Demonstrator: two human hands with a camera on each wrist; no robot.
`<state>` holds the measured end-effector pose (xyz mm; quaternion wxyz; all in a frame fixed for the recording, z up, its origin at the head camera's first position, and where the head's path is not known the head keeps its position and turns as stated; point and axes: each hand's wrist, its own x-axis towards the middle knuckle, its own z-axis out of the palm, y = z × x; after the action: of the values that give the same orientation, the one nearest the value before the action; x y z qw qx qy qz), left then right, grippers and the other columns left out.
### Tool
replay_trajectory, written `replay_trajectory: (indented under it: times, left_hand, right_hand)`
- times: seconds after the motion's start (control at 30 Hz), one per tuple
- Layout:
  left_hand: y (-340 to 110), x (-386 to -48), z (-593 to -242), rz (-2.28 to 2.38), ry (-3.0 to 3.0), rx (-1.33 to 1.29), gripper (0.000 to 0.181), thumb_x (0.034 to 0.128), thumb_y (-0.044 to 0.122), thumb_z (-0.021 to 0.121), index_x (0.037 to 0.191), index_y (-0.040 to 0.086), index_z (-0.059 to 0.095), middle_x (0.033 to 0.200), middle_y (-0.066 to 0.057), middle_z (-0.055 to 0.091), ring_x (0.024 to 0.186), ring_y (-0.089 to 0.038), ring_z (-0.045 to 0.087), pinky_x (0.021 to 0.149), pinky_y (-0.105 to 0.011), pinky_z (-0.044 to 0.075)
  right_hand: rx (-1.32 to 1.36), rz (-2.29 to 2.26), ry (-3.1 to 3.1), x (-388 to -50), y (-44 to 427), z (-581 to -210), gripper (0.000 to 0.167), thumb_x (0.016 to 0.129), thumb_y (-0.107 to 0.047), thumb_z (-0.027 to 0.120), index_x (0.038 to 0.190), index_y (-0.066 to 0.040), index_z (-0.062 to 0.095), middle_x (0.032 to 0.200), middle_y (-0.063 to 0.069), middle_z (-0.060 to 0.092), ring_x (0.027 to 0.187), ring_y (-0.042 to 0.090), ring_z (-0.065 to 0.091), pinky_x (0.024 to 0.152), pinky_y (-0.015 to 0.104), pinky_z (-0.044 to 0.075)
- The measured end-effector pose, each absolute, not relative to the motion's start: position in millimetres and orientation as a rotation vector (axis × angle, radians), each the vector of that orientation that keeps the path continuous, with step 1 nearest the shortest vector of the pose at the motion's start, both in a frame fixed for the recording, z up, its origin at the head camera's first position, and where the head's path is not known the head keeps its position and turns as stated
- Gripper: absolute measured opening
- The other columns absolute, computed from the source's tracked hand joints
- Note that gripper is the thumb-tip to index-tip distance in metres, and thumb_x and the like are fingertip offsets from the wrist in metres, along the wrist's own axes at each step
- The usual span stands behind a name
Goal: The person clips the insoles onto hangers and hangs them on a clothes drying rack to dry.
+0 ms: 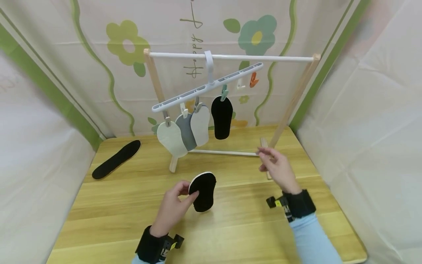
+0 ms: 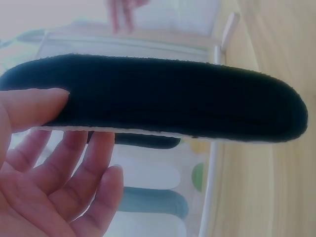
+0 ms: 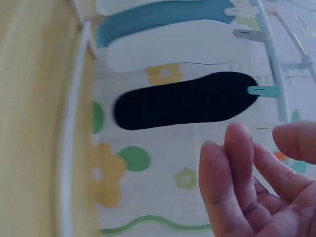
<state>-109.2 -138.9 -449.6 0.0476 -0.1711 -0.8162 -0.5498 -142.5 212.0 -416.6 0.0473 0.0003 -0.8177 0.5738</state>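
Note:
My left hand (image 1: 174,207) pinches a black insole (image 1: 205,192) with a white edge, thumb on its black face, above the table. In the left wrist view this insole (image 2: 173,98) spans most of the picture. My right hand (image 1: 278,168) is raised with nothing in it, fingers loosely bent, near the rack's right foot. From the tilted white hanger (image 1: 211,86) hang a pale insole (image 1: 172,139), a grey-blue one (image 1: 187,132), a white one (image 1: 200,126) and a black one (image 1: 222,118), the last held by a green clip (image 1: 224,93).
The hanger hooks on the white top bar (image 1: 263,58) of a wooden-legged rack. A white clip (image 1: 240,84) and an orange clip (image 1: 253,80) hang at its right end without insoles. Another black insole (image 1: 117,160) lies at the table's left; a low bar (image 1: 227,153) crosses behind.

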Motion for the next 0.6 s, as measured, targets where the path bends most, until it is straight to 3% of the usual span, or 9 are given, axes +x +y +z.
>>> replay_trajectory:
  times: [0.27, 0.4, 0.6]
  left_hand:
    - [-128.3, -106.8, -445.5, -1.711, -2.467, -0.56, 0.021, 0.0844, 0.007, 0.079, 0.094, 0.021, 0.067, 0.092, 0.014, 0.067, 0.084, -0.01, 0.064, 0.078, -0.036, 0.056]
    - [-124.0, -107.1, -444.5, -1.715, -2.455, -0.585, 0.022, 0.0843, 0.007, 0.079, 0.094, 0.023, 0.067, 0.092, 0.015, 0.067, 0.084, -0.01, 0.065, 0.077, -0.033, 0.055]
    - [-119.9, -106.2, -445.5, -1.74, -2.448, -0.608, 0.022, 0.0846, 0.008, 0.079, 0.094, 0.024, 0.066, 0.092, 0.014, 0.067, 0.083, -0.01, 0.065, 0.078, -0.038, 0.056]
  right_hand:
    - [0.146, 1.664, -2.445, -201.8, 218.6, -337.7, 0.041, 0.102, -0.019, 0.057, 0.14, -0.003, 0.052, 0.13, 0.019, 0.057, 0.07, 0.021, 0.066, 0.068, 0.031, 0.058]
    - [0.115, 1.664, -2.512, -231.4, 218.2, -308.1, 0.046, 0.103, -0.023, 0.056, 0.145, -0.008, 0.048, 0.139, 0.016, 0.053, 0.077, 0.026, 0.066, 0.07, 0.032, 0.058]
    - [0.12, 1.629, -2.649, -272.0, 212.0, -281.8, 0.053, 0.105, -0.025, 0.051, 0.154, -0.01, 0.035, 0.15, 0.012, 0.046, 0.081, 0.026, 0.067, 0.067, 0.029, 0.058]
